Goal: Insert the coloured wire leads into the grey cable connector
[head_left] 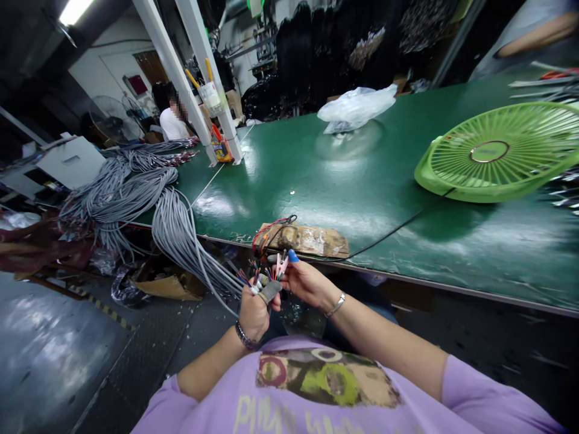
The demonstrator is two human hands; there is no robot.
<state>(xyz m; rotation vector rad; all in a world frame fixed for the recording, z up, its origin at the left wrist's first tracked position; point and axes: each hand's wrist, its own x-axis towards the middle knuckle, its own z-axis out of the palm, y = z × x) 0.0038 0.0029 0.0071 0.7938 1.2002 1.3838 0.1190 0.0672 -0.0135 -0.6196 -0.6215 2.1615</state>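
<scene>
My left hand point(254, 310) is closed around the ends of several grey cables point(212, 265), with a grey cover on its thumb. Thin coloured wires point(244, 278) fan out of the stripped cable ends. My right hand point(307, 282) has a blue cover on one fingertip and pinches close beside these wires; a small pink clip-like piece point(281, 265) shows at its fingers, and I cannot tell whether it is held. Just beyond both hands, a worn wooden block point(316, 240) lies at the table's edge, with red and black leads point(275, 228) attached at its left end.
The green table point(280, 175) bears a lime-green fan point(488, 154) at right, its black cord point(398, 226) running toward the block. A clear plastic bag point(357, 105) lies farther back. Big grey cable bundles point(131, 187) spread at left by white posts point(205, 78). Other people sit or stand behind.
</scene>
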